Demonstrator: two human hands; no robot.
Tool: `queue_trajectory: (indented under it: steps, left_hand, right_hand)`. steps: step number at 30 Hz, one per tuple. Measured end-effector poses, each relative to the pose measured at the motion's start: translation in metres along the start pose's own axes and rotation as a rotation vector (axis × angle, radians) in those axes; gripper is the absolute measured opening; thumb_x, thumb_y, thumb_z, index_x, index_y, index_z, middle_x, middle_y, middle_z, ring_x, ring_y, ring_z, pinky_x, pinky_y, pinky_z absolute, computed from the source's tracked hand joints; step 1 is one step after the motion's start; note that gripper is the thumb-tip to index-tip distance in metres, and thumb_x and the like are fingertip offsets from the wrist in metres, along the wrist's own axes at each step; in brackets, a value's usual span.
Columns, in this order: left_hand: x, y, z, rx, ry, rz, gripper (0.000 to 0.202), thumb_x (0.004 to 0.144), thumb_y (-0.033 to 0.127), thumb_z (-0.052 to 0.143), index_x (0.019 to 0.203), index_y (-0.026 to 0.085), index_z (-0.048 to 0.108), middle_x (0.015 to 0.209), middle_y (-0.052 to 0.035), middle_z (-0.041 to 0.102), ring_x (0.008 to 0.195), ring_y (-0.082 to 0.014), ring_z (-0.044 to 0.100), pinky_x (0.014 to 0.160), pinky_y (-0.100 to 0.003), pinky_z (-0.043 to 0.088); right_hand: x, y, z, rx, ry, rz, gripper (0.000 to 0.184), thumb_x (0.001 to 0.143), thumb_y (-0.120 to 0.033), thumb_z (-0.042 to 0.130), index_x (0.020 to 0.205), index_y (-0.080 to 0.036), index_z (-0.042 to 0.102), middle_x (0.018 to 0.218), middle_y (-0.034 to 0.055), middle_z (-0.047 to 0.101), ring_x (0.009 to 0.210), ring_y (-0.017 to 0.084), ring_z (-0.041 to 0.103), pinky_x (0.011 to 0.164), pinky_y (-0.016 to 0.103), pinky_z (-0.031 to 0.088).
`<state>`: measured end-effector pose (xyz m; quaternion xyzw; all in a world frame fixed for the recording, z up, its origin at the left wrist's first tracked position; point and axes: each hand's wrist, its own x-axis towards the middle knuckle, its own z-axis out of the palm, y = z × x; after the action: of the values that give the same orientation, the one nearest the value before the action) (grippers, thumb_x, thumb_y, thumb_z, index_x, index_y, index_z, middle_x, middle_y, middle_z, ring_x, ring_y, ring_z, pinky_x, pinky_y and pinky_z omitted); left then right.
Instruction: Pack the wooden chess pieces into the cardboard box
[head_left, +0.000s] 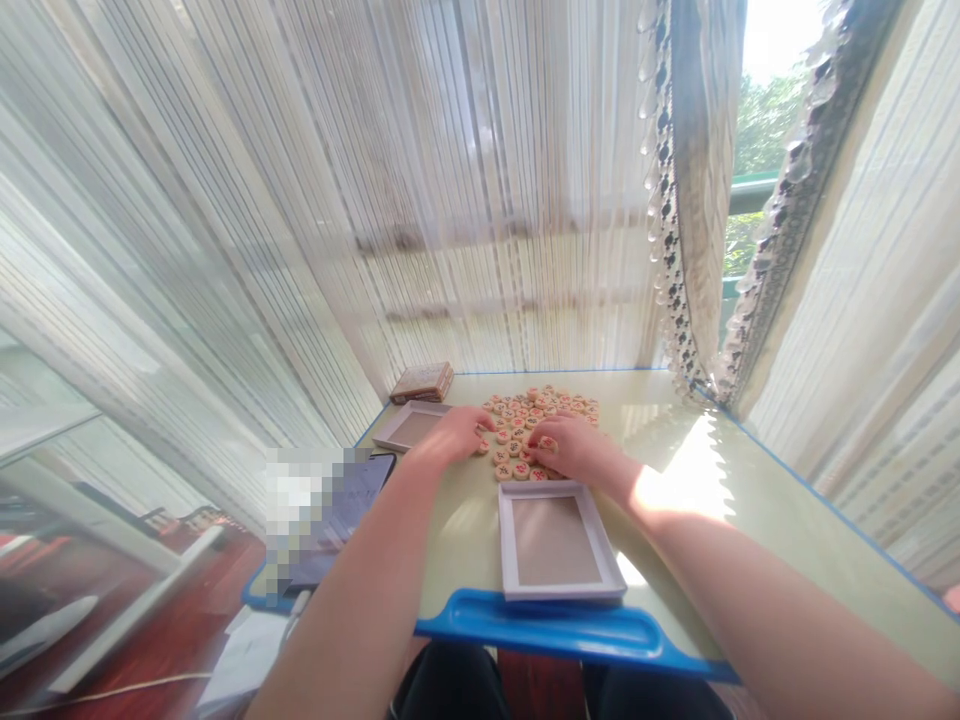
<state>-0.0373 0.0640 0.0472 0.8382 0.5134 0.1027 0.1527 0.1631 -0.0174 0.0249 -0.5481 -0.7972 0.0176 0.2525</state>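
White-rimmed tray point(412, 428) at left; beside it the left hand point(470, 430) curls by round discs point(517, 435) on the tabletop point(660, 425); the right hand point(566, 443) bends over others. Whether either grips, I cannot tell. Light pinching would avoid scattering.

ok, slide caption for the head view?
Left hand and right hand at spread-out xiangqi pieces, a shallow tray nearer the camera.
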Motion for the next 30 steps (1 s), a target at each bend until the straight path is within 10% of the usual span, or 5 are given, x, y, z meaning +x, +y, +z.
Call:
queue_trajectory:
  steps: [14,30]
  left_hand:
    - [0.004,-0.002,0.005,0.169,0.159,-0.083,0.04,0.072,0.003,0.046,0.101,0.022,0.064,0.108,-0.0089,0.064,0.101,-0.0224,0.057,0.088,-0.033,0.042]
    - [0.006,0.007,0.02,0.147,0.323,0.118,0.043,0.071,0.002,0.039,0.102,0.018,0.063,0.111,-0.0048,0.062,0.109,-0.0167,0.05,0.097,-0.026,0.036]
  right_hand:
    - [0.002,0.004,-0.006,-0.02,-0.047,0.226,0.01,0.072,-0.027,0.054,0.073,-0.023,0.063,0.083,0.0032,0.065,0.083,0.019,0.056,0.066,0.027,0.04]
    - [0.0,0.007,-0.016,-0.257,-0.056,0.433,0.015,0.07,-0.03,0.05,0.075,-0.02,0.059,0.076,0.0075,0.063,0.073,0.022,0.058,0.056,0.028,0.036]
